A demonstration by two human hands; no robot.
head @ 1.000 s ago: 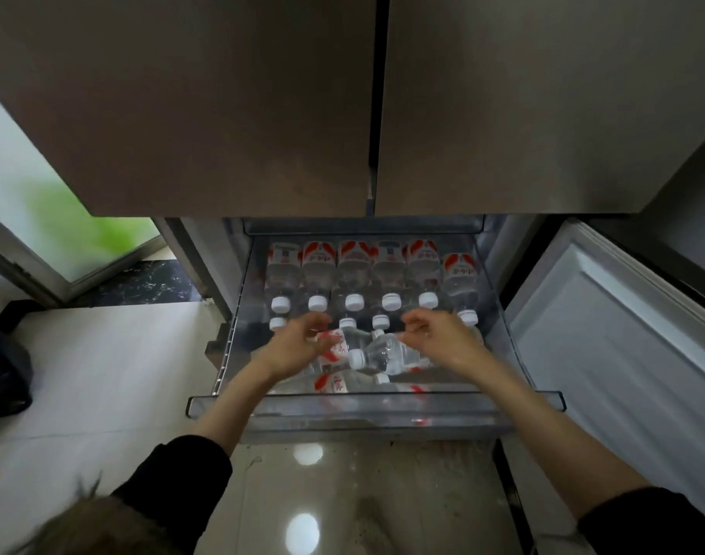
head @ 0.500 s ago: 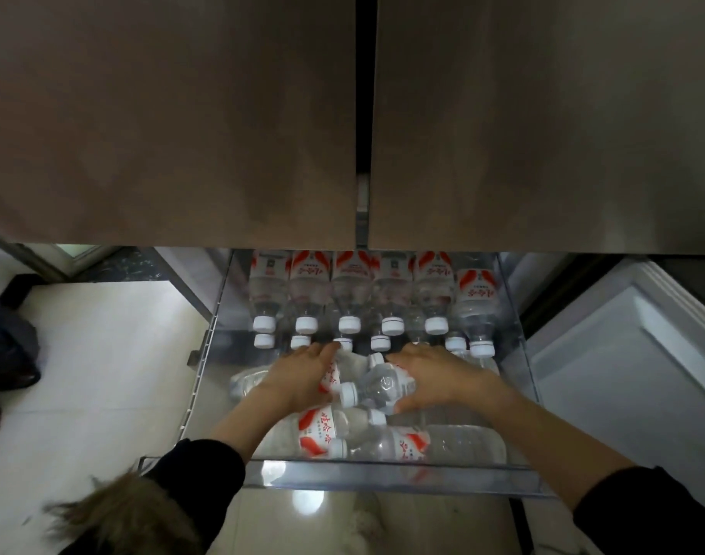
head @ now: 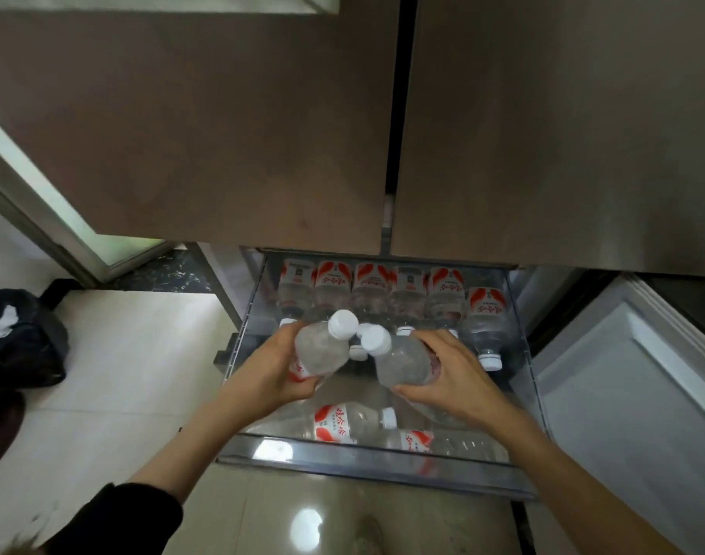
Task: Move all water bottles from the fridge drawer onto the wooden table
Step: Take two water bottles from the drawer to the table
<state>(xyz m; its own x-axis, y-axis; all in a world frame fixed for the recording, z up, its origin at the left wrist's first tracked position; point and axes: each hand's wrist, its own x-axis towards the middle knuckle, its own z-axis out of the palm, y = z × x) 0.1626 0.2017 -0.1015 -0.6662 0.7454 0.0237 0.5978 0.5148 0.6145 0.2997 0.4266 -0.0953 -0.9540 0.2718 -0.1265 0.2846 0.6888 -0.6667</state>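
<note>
Bottles (head: 391, 288) lie rowed behind in drawer (head: 367, 462).

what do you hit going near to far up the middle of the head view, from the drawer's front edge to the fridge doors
drawer front wall → bottles lying on their sides → left hand and right hand, each with a bottle in its grip → back row of red-labelled bottles → closed upper fridge doors

My left hand (head: 277, 368) is curled round a water bottle (head: 323, 348), thumb nearest me, fingers wrapped behind it. My right hand (head: 449, 372) grips a second water bottle (head: 403, 360) the same way. Both bottles point cap-up and away from me, caps close together. Both forearms reach forward, bare to the elbow; a dark sleeve (head: 114, 518) covers my left upper arm.
</note>
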